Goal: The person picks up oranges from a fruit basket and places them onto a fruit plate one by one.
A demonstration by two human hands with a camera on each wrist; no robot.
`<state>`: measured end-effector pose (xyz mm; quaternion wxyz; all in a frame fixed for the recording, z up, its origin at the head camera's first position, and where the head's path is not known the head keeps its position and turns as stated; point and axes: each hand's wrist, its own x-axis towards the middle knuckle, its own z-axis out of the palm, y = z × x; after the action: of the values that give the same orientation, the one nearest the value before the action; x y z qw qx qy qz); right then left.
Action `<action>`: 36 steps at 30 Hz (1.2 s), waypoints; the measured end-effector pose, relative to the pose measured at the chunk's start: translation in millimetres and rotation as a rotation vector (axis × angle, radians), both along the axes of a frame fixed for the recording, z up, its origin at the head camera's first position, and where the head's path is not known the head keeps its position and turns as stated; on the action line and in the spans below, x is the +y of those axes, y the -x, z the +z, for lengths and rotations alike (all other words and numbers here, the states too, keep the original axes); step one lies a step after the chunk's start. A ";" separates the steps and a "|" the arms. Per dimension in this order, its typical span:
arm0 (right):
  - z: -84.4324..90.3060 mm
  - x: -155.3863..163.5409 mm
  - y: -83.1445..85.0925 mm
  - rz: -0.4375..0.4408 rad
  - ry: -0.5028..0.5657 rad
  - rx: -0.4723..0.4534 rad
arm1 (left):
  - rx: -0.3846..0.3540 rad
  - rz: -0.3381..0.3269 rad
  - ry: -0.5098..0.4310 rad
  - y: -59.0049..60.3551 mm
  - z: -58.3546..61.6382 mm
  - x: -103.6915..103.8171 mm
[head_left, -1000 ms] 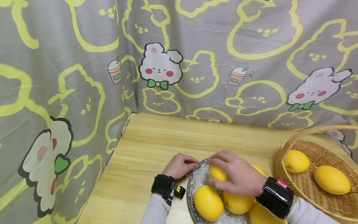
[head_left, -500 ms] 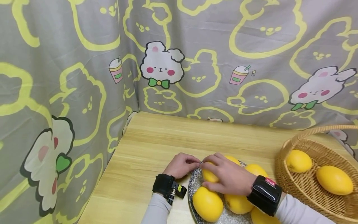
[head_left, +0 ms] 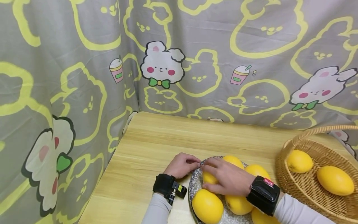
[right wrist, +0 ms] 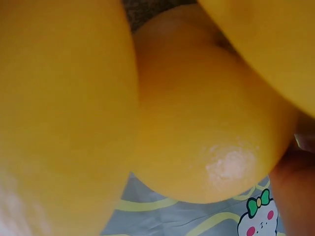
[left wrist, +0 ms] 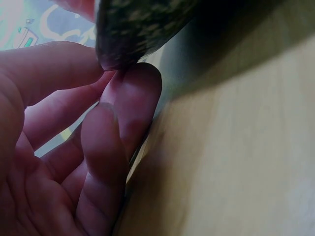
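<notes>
A speckled grey plate [head_left: 196, 182] with a dark rim bears several yellow lemons, among them a front lemon [head_left: 208, 206] and a back lemon [head_left: 255, 171]. My left hand [head_left: 180, 165] pinches the plate's left rim; in the left wrist view its thumb and fingers meet at the edge of the plate [left wrist: 135, 37]. Over the plate, my right hand [head_left: 230, 179] holds a lemon [head_left: 208, 178] near the back left rim, its fingers and thumb curled round it and hiding much of it. Lemons [right wrist: 206, 113] fill the right wrist view, where little of that hand shows.
To the right stands a wicker basket [head_left: 282, 169] with a tall handle and two lemons inside, one left [head_left: 299, 161] and one right [head_left: 335, 180]. Everything rests on a wooden table [head_left: 165, 133]. A patterned grey curtain [head_left: 204, 34] hangs behind and at the left.
My right hand has moved left and slightly down with the lemon, uncovering lemons at the plate's back. My left hand keeps its place on the rim.
</notes>
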<state>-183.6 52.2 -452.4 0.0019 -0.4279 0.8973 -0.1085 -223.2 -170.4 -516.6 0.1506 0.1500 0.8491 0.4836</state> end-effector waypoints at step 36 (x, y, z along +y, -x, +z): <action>49.0 87.4 -19.0 -0.238 0.063 0.179 | 0.015 -0.001 -0.015 -4.5 2.4 0.3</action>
<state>-164.6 139.6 -403.4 -0.1045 -0.3261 0.9345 -0.0975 -218.7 -170.1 -514.2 0.1433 0.1551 0.8466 0.4886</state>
